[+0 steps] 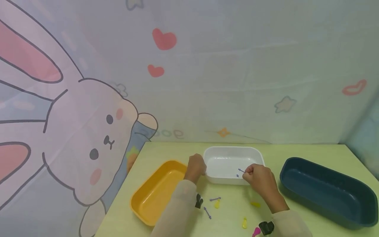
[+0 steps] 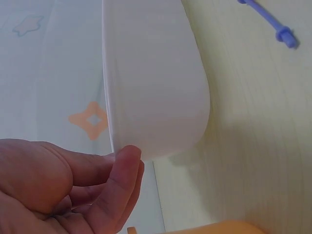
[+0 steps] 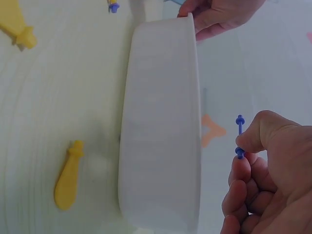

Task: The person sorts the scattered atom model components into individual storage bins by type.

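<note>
While the left hand (image 1: 196,168) pinches the white tray (image 1: 222,166), the right hand (image 1: 262,180) holds a purple stick (image 1: 241,170).
Left thumb and finger closed on the tray's rim at nine o'clock. Right thumb and forefinger closed on the stick's near end, other fingers curled. Stick: thin straight shaft, rounded knob near each end; placed above the tray, towards four o'clock from its middle. Long axis aslant in the head view, free end to ten o'clock; near upright in the right-wrist view, free end to twelve. Tray: long axis nine to three. On the table (image 1: 272,151) towards six: two loose sticks (image 1: 207,213), three yellow pieces (image 1: 244,223). Orange tray (image 1: 158,191) at eight; dark blue tray (image 1: 328,187) between three and four.
</note>
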Action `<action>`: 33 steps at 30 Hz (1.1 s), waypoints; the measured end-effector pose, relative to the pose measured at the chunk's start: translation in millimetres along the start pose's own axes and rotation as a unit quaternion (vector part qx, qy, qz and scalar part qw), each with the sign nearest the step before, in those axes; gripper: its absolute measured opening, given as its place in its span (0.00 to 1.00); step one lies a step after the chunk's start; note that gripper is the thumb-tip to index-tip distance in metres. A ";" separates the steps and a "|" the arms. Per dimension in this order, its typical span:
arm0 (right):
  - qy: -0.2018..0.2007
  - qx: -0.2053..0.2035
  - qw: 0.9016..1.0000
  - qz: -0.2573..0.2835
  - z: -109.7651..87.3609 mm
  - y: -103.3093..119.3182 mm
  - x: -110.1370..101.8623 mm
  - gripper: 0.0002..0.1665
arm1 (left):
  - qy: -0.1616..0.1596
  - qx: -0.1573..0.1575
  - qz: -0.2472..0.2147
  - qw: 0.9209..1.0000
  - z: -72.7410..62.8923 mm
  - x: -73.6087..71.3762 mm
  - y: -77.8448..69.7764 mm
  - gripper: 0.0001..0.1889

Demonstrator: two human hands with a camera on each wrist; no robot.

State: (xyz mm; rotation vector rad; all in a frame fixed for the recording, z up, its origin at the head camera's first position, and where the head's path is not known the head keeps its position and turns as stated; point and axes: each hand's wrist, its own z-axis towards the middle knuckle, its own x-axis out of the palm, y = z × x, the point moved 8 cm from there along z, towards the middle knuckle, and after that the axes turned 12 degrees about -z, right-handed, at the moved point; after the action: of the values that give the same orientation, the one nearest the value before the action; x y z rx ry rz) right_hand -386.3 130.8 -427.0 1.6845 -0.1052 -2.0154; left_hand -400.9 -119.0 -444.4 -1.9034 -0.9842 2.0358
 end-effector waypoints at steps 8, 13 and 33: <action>-0.004 0.000 1.000 -0.014 11.0 -7.6 5.5 0.05 | -0.004 0.001 -0.011 1.000 -0.1 -1.4 -3.0 0.11; 0.002 0.001 1.000 -0.018 15.4 -8.2 7.9 0.05 | -0.006 -0.005 -0.020 1.000 0.7 -1.8 -0.7 0.13; -0.047 0.017 0.998 -0.042 19.2 -3.5 10.3 0.05 | 0.008 0.014 -0.015 1.000 -7.3 -3.3 2.5 0.14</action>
State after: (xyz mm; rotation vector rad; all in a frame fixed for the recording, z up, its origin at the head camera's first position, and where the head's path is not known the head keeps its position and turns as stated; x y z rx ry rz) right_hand -406.5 124.6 -433.2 1.6402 -0.1031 -2.1679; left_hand -392.7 -120.3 -442.8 -1.8759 -0.9688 2.0043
